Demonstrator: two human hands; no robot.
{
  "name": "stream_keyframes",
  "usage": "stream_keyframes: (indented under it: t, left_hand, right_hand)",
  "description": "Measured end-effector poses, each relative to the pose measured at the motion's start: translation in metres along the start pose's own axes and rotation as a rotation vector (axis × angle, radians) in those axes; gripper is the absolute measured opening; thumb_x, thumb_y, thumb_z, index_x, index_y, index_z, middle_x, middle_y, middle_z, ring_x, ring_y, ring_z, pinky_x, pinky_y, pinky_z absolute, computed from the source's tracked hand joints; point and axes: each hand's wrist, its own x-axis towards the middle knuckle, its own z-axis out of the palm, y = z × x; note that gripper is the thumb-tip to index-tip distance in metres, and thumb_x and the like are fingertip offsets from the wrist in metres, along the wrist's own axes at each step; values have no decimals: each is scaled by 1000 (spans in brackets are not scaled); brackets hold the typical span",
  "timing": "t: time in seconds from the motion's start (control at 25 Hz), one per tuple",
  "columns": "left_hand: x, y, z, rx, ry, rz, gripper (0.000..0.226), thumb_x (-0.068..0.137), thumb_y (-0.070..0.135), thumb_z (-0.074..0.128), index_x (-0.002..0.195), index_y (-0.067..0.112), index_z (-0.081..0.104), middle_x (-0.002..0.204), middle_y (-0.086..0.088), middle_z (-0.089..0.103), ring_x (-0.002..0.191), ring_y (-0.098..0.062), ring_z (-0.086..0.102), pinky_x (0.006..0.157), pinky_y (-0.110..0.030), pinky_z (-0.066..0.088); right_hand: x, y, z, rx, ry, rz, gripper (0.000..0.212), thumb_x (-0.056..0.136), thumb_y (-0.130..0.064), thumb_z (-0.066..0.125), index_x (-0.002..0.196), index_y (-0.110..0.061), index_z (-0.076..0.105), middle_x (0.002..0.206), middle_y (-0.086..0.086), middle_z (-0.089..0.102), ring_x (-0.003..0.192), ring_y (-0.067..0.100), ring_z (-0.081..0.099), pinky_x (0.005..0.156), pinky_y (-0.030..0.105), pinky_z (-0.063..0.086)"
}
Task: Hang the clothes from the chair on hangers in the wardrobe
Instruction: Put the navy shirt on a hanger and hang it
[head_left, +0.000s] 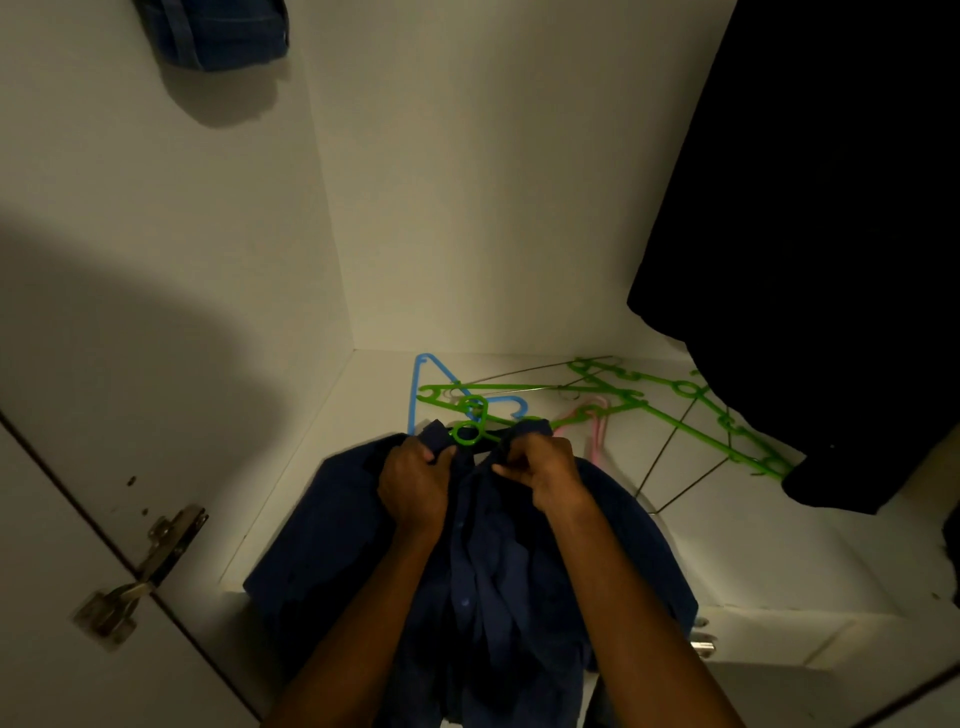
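Observation:
A dark blue button shirt (498, 561) lies on the white wardrobe floor (737, 551), its lower part hanging over the front edge. A green hanger (468, 432) sits inside its collar, with only the ring and neck showing. My left hand (415, 480) grips the left side of the collar. My right hand (540, 470) pinches the right side of the collar, close to the placket. The hands are a few centimetres apart.
Loose hangers lie on the floor behind the shirt: a blue hanger (423, 384), several green hangers (691, 410) and a pink hanger (595, 426). A black garment (831, 260) hangs at the right. Blue denim (223, 31) hangs top left. The open door's hinge (156, 556) is at the left.

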Motion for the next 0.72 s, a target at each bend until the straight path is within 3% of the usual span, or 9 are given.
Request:
stream_keyframes:
  t: [0.12,0.2,0.36,0.48,0.6,0.72]
  left_hand:
    - [3,-9,-3,-110,93,-10,47,91,39,71,55,15,53,57,-2,58,54,-25,58,50,-35,43]
    - [6,-11,-4,-98,27,-32,48,90,44,64,53,12,62,54,0,61,54,-24,62,50,-35,47]
    - [3,-10,-5,115,-149,69,28,79,50,79,70,24,79,71,3,74,66,-18,70,55,-31,54]
    - [0,-10,-5,120,-184,174,17,79,46,83,83,29,83,83,5,78,73,-17,73,56,-30,56]
    - [-2,-10,-3,133,-197,203,18,80,50,81,89,34,83,89,5,77,81,-17,72,62,-29,54]
    - [-2,-11,-4,139,-217,201,36,75,51,85,103,30,80,97,2,71,92,-20,68,70,-32,54]
  right_hand:
    - [3,0,1,-68,-21,24,11,79,11,69,89,6,70,86,19,68,80,31,68,64,41,65]
    - [2,4,1,-92,-21,19,11,82,16,68,91,10,68,86,22,69,74,31,69,59,38,64]
    - [6,8,-1,-109,-28,30,13,85,21,61,87,9,67,79,21,67,67,31,68,53,36,62]
    - [5,9,-3,-130,-67,29,12,83,21,67,84,9,67,79,21,68,67,31,67,54,33,63]
    - [2,13,-4,-159,-89,-21,11,81,18,73,80,8,68,79,20,68,66,28,67,58,31,62]
    - [2,17,-4,-171,-89,-59,11,83,17,70,82,6,67,79,18,68,67,28,67,58,29,63]
